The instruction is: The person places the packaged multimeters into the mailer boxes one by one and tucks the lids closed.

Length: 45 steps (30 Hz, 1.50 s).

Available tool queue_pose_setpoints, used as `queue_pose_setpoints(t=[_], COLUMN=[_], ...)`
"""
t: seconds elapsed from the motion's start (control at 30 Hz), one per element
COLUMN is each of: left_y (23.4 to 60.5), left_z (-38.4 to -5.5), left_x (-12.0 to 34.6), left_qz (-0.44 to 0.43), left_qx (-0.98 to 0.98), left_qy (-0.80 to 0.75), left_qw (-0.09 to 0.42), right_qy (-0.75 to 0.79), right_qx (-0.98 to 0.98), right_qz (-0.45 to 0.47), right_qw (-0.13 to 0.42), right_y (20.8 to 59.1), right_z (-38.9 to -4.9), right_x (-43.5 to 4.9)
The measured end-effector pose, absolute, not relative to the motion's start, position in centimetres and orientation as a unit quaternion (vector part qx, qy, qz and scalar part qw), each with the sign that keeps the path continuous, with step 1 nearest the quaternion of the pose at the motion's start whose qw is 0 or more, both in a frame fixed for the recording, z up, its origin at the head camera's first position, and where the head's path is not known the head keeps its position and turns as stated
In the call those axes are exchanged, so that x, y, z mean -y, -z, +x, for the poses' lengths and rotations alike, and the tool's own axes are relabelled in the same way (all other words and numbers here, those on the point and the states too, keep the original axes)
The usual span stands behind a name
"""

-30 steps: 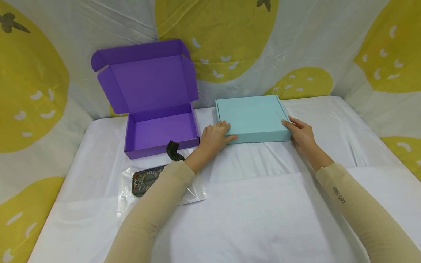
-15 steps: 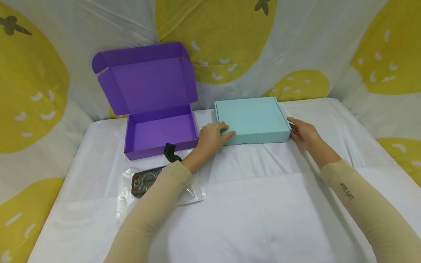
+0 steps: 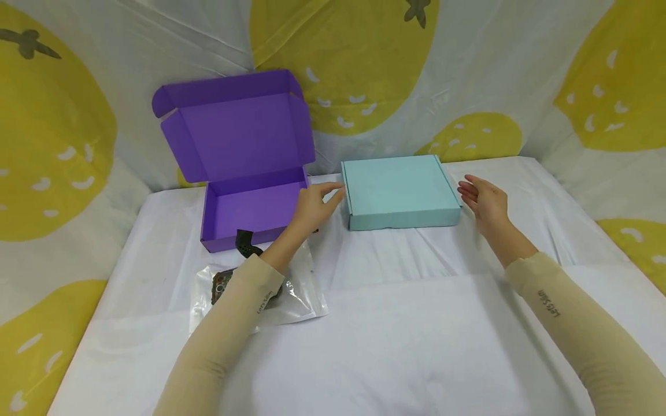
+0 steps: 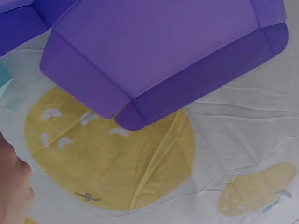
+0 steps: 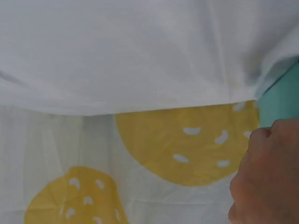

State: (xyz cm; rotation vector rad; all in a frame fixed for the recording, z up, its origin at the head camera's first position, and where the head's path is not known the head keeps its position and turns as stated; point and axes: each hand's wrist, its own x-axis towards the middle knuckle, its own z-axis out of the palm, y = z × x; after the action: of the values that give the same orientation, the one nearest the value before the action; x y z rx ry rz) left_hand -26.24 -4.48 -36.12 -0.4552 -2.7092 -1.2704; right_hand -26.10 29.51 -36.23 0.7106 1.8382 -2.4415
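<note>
Your left hand [image 3: 314,208], fingers loose, by teal box [image 3: 400,190], contact unclear; your right hand [image 3: 490,207], relaxed, beside it. Left sleeve [image 3: 221,338] partly hides bagged dark device [image 3: 221,284].

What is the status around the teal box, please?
Left hand near left edge of teal box. Right hand near its right edge. Box closed, nothing on top.

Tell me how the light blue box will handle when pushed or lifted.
The light blue box looks like folded card with crisp edges, so it will probably stay stiff when gripped. Lying flat on the white cloth, it would likely slide rather than tip. Being closed, it hides any contents, so weight is uncertain.
</note>
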Motion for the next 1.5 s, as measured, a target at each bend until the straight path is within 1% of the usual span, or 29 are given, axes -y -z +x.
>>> queue_pose_setpoints(t=[0.1, 0.17, 0.33, 0.43, 0.53, 0.6, 0.67, 0.8, 0.93, 1.07, 1.17, 1.27, 1.5], left_y=[35.5, 35.1, 34.6, 34.2, 34.0, 34.0, 34.2, 34.7, 35.0, 35.6, 36.0, 36.5, 37.4], left_z=[-26.4, -26.5, -25.9, -25.2, -24.2, -23.5, -23.0, -21.9, -20.8, -19.4, -18.2, -16.9, -14.3], left_x=[6.4, 7.8, 11.4, 13.1, 14.5, 15.1, 15.7, 16.5, 16.8, 17.3, 17.7, 18.2, 18.9], left_qz=[-0.135, -0.119, -0.085, -0.074, -0.066, -0.065, -0.065, -0.076, -0.085, -0.101, -0.113, -0.117, -0.131], left_qx=[0.892, 0.886, 0.873, 0.871, 0.867, 0.866, 0.869, 0.878, 0.888, 0.898, 0.9, 0.901, 0.917], left_qy=[0.427, 0.442, 0.472, 0.479, 0.491, 0.495, 0.489, 0.47, 0.447, 0.421, 0.414, 0.412, 0.372], left_qw=[0.07, 0.077, 0.091, 0.08, 0.055, 0.041, 0.039, 0.053, 0.066, 0.077, 0.074, 0.069, 0.066], right_qy=[0.745, 0.714, 0.634, 0.592, 0.571, 0.578, 0.597, 0.626, 0.616, 0.6, 0.586, 0.577, 0.571], right_qx=[-0.626, -0.658, -0.736, -0.776, -0.8, -0.801, -0.793, -0.777, -0.787, -0.798, -0.806, -0.81, -0.811], right_qz=[0.231, 0.238, 0.222, 0.182, 0.133, 0.096, 0.063, 0.011, -0.03, -0.054, -0.064, -0.071, -0.092], right_qw=[-0.003, -0.015, -0.084, -0.12, -0.13, -0.12, -0.101, -0.062, -0.022, 0.028, 0.058, 0.075, 0.09], right_y=[35.9, 35.8, 36.0, 36.3, 36.4, 36.3, 36.3, 36.4, 36.6, 36.7, 36.9, 37.2, 37.8], right_z=[-26.5, -26.6, -26.7, -26.5, -26.2, -25.9, -25.7, -25.1, -24.5, -23.9, -23.6, -23.5, -23.2], right_x=[-28.1, -27.4, -25.9, -24.8, -23.3, -22.2, -21.2, -19.3, -17.7, -15.9, -14.5, -13.3, -11.0])
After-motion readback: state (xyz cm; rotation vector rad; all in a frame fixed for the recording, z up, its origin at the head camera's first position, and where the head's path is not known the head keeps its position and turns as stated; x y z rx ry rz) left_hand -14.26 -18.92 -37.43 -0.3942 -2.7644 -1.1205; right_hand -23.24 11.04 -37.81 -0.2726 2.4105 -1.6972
